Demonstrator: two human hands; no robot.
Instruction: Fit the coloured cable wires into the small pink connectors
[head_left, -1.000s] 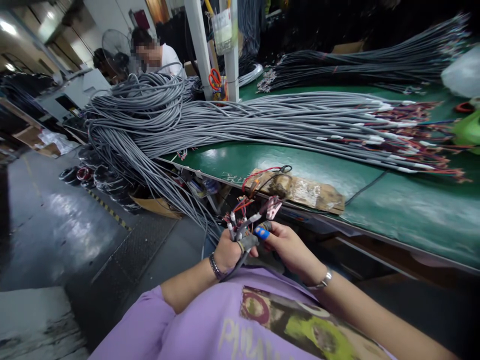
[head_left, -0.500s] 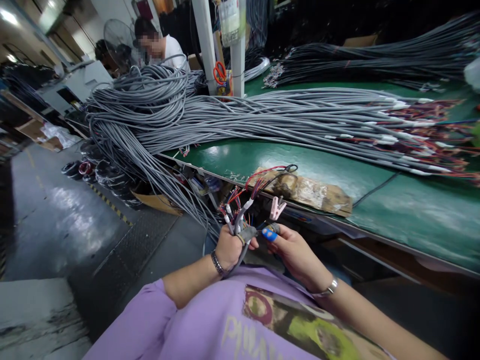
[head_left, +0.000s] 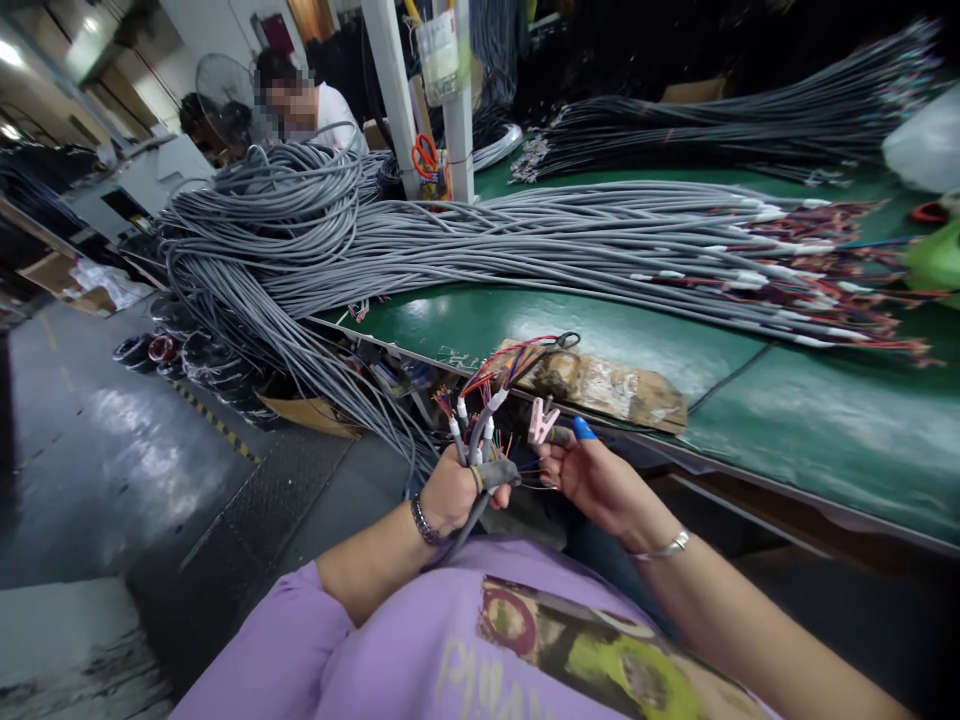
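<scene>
Black coils [head_left: 214, 365] lie on the floor at the left, and to their right grey cables [head_left: 285, 215] are heaped in loops, some drooping past the edge of a green bench [head_left: 847, 430], the others stretching rightward along it. Behind the heap is a co-worker [head_left: 334, 112] in a white top, near a round fan [head_left: 225, 92]. In front of the bench, the left hand [head_left: 448, 492] is closed around a small bunch of cable ends [head_left: 477, 432], their tips pointing up. White sleeves [head_left: 497, 400] ring these ends, with red, orange and dark wires [head_left: 514, 372] spreading from the tops. Its thumb, in a grey cover [head_left: 496, 474], lies across the bunch. Fine strands [head_left: 531, 471] cross the narrow gap toward the right hand [head_left: 600, 485]; a pink clip [head_left: 537, 425] shows just beside its index finger. That hand's lower fingers are curled and its thumb, in a blue cover [head_left: 583, 428], is raised; I cannot tell whether the fingers pinch the strands. Beyond the hands, a cardboard strip [head_left: 645, 397] rests along the bench's near edge. Farther right, black cables [head_left: 712, 130] lie behind the grey ones, near a pale plastic bag [head_left: 930, 145].
</scene>
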